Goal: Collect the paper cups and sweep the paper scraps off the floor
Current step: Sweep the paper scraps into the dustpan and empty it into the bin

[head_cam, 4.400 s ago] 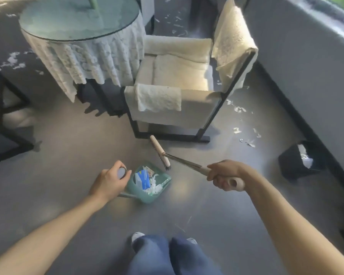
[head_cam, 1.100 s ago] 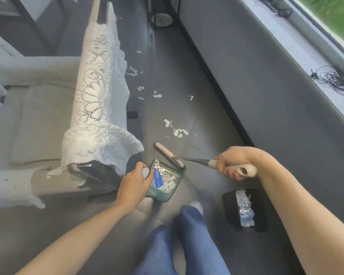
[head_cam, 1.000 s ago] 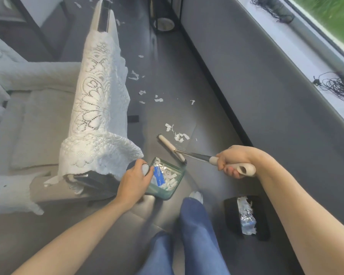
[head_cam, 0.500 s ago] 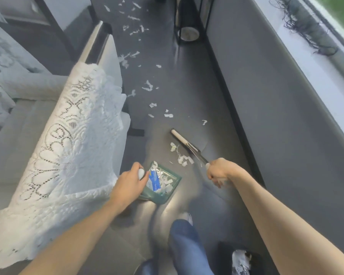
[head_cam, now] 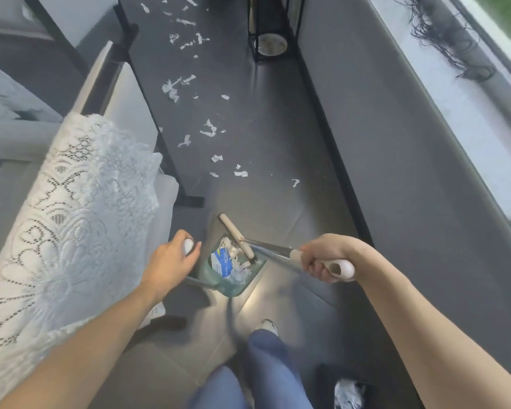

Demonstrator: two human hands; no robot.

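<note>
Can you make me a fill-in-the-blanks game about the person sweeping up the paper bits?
1. The right hand grips the handle of the ____.
2. The left hand holds the handle of the green ____.
3. The white paper scraps still lie on the ____.
4. The chair is draped with white ____.

Missing words: broom; dustpan; floor; lace

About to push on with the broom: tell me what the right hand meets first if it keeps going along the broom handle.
Probably the dustpan: the right hand points along the handle toward it, though depth is uncertain.
</note>
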